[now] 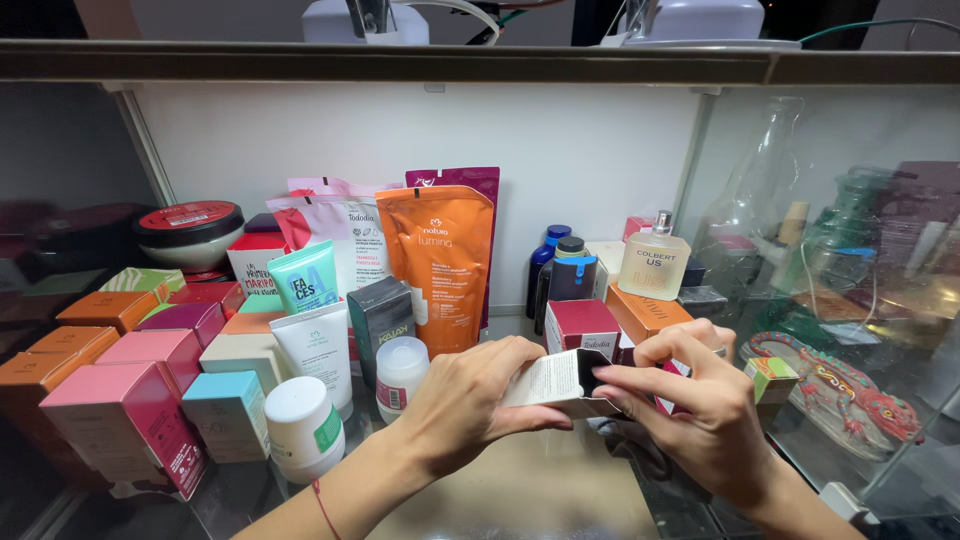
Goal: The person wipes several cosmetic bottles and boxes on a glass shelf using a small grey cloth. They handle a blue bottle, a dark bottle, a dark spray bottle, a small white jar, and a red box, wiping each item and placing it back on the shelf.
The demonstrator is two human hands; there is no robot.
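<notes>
Head view: both hands hold a small box (560, 385) at lower centre of the frame.
Left hand (470, 400) clenches the body; right hand (700, 405) pinches the open flap end. Best kept level, above the table (530, 490).

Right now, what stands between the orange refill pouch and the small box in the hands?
In the head view, a white roll-on bottle stands between the orange pouch and the small box; nothing else.

This is looking like a cosmetics display in a shop or home: boxes (150, 400), tubes (305, 280), refill pouches (440, 260) and a perfume bottle (655, 262) are crowding a glass shelf (540, 490) along its back edge.
</notes>
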